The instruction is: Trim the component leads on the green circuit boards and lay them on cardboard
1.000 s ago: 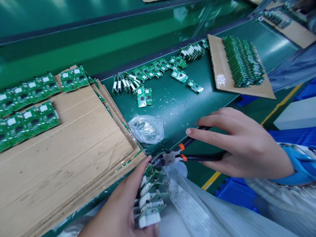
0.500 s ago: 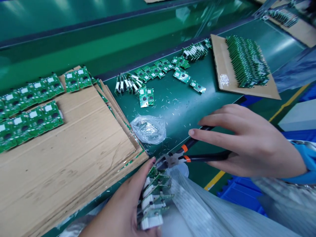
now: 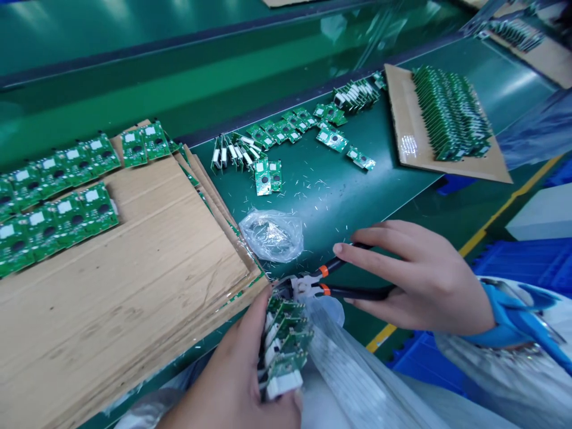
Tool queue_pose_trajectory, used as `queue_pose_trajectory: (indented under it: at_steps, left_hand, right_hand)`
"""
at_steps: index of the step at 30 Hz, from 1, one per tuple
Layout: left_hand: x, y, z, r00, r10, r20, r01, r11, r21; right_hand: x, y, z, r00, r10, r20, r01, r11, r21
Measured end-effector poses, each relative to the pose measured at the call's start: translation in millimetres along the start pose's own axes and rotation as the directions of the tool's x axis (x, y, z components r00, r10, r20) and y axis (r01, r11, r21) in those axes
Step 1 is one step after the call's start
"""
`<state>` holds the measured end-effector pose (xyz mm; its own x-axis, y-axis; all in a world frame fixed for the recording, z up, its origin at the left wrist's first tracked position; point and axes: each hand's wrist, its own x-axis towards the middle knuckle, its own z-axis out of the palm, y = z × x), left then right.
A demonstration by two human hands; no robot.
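Gripping a short stack of circuit boards [image 3: 289, 333] in left hand [image 3: 243, 363], with white parts toward the palm. Holding cutters [image 3: 306, 287] in right hand [image 3: 415, 280], with fingers bent around both handles. Nose right by the upper left fingertip, at the top board; can't tell if biting a lead. Versus half a second ago: handles squeezed slightly closer, stack tipped to show more board face. Probably mid-snip, judging by that. Just past left fingertips: plastic bag [image 3: 294, 241], then scattered clippings [image 3: 316, 207]. Left of left fingers: cardboard [image 3: 134, 280] with board rows [image 3: 78, 220]. Well beyond right fingers: loose boards [image 3: 333, 138].
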<state>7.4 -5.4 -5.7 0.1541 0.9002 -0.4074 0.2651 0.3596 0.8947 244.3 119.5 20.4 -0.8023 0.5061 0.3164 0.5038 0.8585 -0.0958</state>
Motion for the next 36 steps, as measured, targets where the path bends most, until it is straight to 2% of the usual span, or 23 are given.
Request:
queue_pose_trajectory:
  at_steps: [6,11,17,21,26,30,32,34,36]
  left_hand:
    - [12.4,19.3,7.5,0.999,-0.039,-0.011,0.038,0.996,-0.085]
    - [16.6,29.5,8.9,0.997,-0.079,0.008,0.079,0.973,-0.215]
    - [19.1,33.9,11.9,0.998,-0.059,-0.018,0.054,0.974,-0.220]
    - [22.1,39.0,11.0,0.997,-0.067,0.036,0.074,0.960,-0.268]
    - [28.8,44.0,4.8,0.960,-0.161,0.228,0.251,0.854,-0.455]
    - [31.3,34.6,4.6,0.904,-0.178,0.388,0.401,0.662,-0.633]
    - [29.8,26.9,5.3,0.889,-0.155,0.431,0.431,0.601,-0.673]
    - [26.6,19.0,5.0,0.885,-0.106,0.454,0.422,0.597,-0.683]
    - [22.5,11.1,3.2,0.880,-0.058,0.471,0.402,0.619,-0.675]
  right_hand:
    - [-7.8,-10.6,9.1,0.997,0.074,-0.011,-0.075,0.996,-0.053]
    - [-6.6,-14.0,12.3,0.996,0.067,-0.062,-0.076,0.987,-0.139]
    - [-5.8,-16.6,17.1,0.993,0.102,-0.064,-0.107,0.992,-0.073]
    - [-6.9,-19.4,18.2,0.991,0.132,-0.036,-0.133,0.991,-0.027]
    - [-10.6,-20.4,13.2,0.966,0.231,0.118,-0.240,0.969,0.063]
    - [-13.2,-15.5,1.6,0.897,0.281,0.342,-0.328,0.941,0.085]
    - [-13.5,-10.1,-6.5,0.865,0.301,0.402,-0.374,0.920,0.115]
    - [-12.8,-3.4,-14.7,0.840,0.301,0.451,-0.410,0.897,0.165]
    - [-11.2,2.5,-21.5,0.809,0.250,0.533,-0.420,0.879,0.225]
